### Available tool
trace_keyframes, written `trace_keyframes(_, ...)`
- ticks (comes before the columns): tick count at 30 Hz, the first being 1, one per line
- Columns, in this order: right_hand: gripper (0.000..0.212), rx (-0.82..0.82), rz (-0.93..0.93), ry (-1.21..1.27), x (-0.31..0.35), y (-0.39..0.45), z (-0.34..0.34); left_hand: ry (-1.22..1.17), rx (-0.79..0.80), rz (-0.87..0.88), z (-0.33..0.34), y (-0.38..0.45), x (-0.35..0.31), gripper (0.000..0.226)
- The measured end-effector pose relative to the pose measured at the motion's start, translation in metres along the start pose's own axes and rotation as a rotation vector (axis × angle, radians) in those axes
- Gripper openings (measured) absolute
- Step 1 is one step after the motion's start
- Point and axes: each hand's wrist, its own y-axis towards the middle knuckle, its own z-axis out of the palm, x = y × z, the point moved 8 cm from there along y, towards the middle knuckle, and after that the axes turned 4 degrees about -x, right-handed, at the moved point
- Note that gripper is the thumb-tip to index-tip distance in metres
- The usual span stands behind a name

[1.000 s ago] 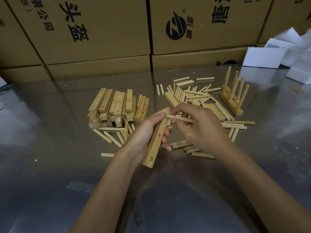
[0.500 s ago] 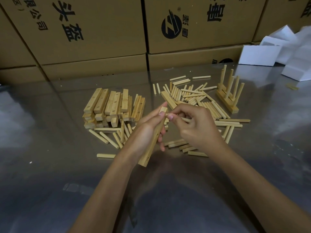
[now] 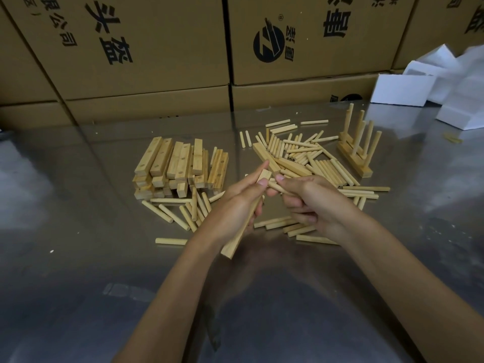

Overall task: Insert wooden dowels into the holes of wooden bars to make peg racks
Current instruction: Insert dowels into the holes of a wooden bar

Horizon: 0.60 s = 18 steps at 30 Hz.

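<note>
Left hand [image 3: 237, 205] gripping a wooden bar [image 3: 246, 218], fingers curled round its middle, thumb lying along the top end. Holding it up off the steel table [image 3: 78, 258], tilted, far end pointing away, near end sticking out below the palm. Right hand [image 3: 314, 203] pinching a single dowel [image 3: 278, 188] between thumb and forefinger, other fingers curled in underneath. Dowel tip sitting right against the top end of the bar, just beside the left thumb. Can't tell whether it's actually in a hole, thumb's blocking that bit.

Everything else placed off the held bar: stack of bars [image 3: 180, 166] sitting to the left and a bit behind it, piled a few layers deep, holes showing on the top ones. Loose dowels [image 3: 309, 158] lying scattered behind and to the right, a few more spilling out in front of the stack and under the right hand. One stray dowel [image 3: 171, 241] lying alone to the left, near the bar's lower end. Finished peg rack [image 3: 357, 150] standing further right and behind, pegs pointing up. Cardboard boxes [image 3: 146, 48] lining the back, white foam blocks [image 3: 403, 90] sitting far right.
</note>
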Motion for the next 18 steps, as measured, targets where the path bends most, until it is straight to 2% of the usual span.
trace_keyframes(2, 0.032, 0.074, 0.135, 0.114, -0.008, -0.002, 0.005, 0.014, 0.006, -0.002, 0.001, -0.001, -0.001, 0.038)
trace_keyframes(4, 0.032, 0.100, 0.151, 0.142, -0.009, -0.002, 0.008, 0.030, -0.011, 0.012, -0.001, 0.001, -0.004, 0.039)
trace_keyframes(7, 0.038, 0.035, -0.011, -0.016, 0.003, -0.001, 0.006, 0.076, -0.066, 0.024, -0.007, 0.002, -0.008, 0.040)
trace_keyframes(9, 0.037, -0.013, -0.163, -0.214, 0.015, -0.003, 0.004, 0.101, -0.088, -0.009, -0.011, 0.002, -0.008, 0.040)
trace_keyframes(12, 0.016, -0.107, -0.443, -0.604, 0.033, -0.012, 0.003, 0.074, -0.098, -0.080, -0.016, 0.001, -0.004, 0.040)
trace_keyframes(14, 0.010, -0.168, -0.590, -0.789, 0.038, -0.017, 0.008, 0.055, -0.098, -0.091, -0.016, 0.001, -0.001, 0.039)
trace_keyframes(18, 0.011, -0.219, -0.651, -0.807, 0.041, -0.019, 0.009, 0.034, -0.087, -0.091, -0.011, 0.004, 0.007, 0.037)
